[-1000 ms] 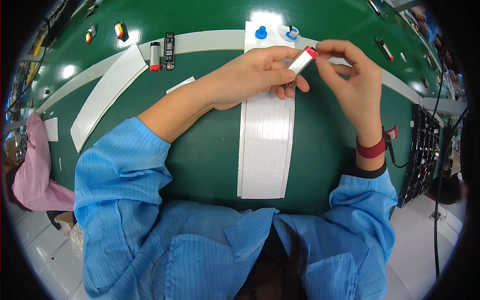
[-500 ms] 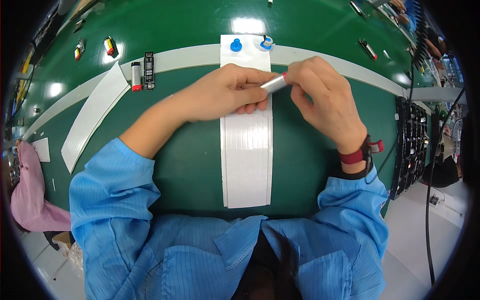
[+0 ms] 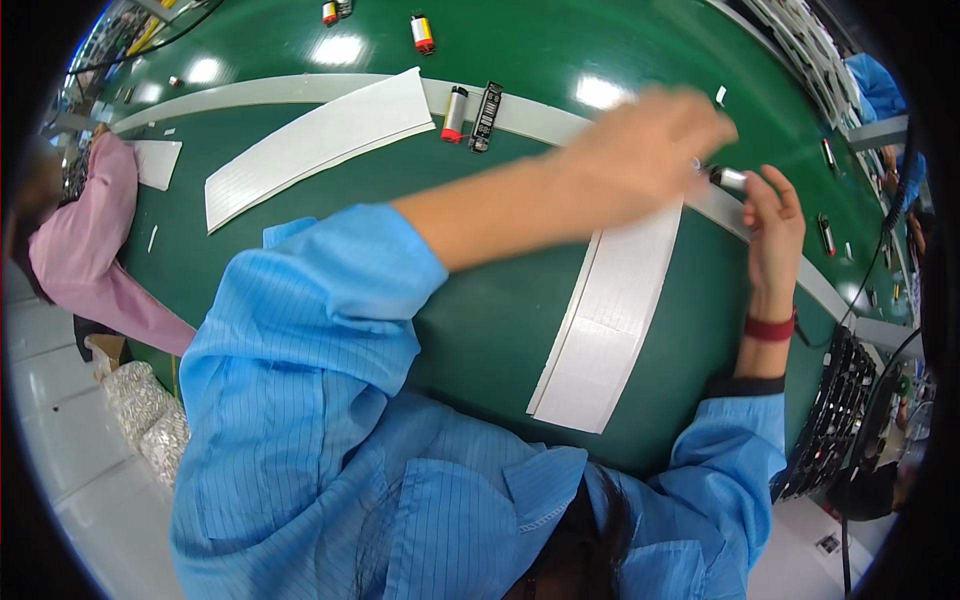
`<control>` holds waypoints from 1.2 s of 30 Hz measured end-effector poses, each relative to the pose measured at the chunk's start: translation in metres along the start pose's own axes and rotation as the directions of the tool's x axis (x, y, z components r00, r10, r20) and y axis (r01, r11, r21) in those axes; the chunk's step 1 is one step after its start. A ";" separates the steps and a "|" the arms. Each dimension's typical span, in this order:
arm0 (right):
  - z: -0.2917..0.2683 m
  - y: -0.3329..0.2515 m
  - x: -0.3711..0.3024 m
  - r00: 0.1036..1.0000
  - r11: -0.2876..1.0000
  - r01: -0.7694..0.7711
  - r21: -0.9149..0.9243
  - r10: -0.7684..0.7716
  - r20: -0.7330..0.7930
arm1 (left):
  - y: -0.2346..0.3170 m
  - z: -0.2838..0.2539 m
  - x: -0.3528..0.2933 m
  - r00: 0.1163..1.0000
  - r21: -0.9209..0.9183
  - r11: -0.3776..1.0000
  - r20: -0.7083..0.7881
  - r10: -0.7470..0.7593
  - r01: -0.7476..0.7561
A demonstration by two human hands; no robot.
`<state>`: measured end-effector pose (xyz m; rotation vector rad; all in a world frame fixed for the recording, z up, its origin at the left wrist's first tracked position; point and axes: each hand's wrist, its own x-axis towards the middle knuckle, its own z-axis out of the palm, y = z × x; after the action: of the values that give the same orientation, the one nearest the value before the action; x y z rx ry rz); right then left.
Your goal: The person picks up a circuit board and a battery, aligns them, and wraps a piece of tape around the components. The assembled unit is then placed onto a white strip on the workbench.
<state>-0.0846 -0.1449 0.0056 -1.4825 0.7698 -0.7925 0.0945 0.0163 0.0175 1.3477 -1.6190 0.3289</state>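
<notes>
- Green desk (image 3: 300, 230), white sheet (image 3: 610, 320) on it
- I've swung my left hand (image 3: 640, 150) off the small cylinder (image 3: 728, 178), its grip too blurred to judge
- right hand (image 3: 772, 225) pinches it alone

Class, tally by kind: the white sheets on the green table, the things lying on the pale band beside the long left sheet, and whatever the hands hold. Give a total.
White sheets: 3 (long left, long centre, small far left)
Silver cylinders: 2 (one on the pale band at, one silver cylinder in the right hand)
Black strip: 1
Total: 6
</notes>
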 end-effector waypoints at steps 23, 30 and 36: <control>0.065 0.002 -0.048 0.988 0.923 0.058 -0.380 0.002 0.155 | -0.295 -0.004 0.103 0.523 0.441 0.415 -0.157 -0.837 0.796; 0.070 0.003 -0.047 0.991 0.936 0.081 -0.343 -0.037 0.131 | -0.276 -0.003 0.100 0.717 0.348 0.719 0.161 -0.679 0.602; 0.079 -0.020 -0.040 0.994 0.987 -0.102 0.121 0.096 0.053 | -0.077 -0.014 0.047 0.642 -0.398 0.524 0.623 -0.448 0.753</control>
<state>-0.0398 -0.0670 0.0210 -1.3371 0.7406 -0.7154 0.1717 -0.0288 0.0346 1.3926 -1.2604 -0.9882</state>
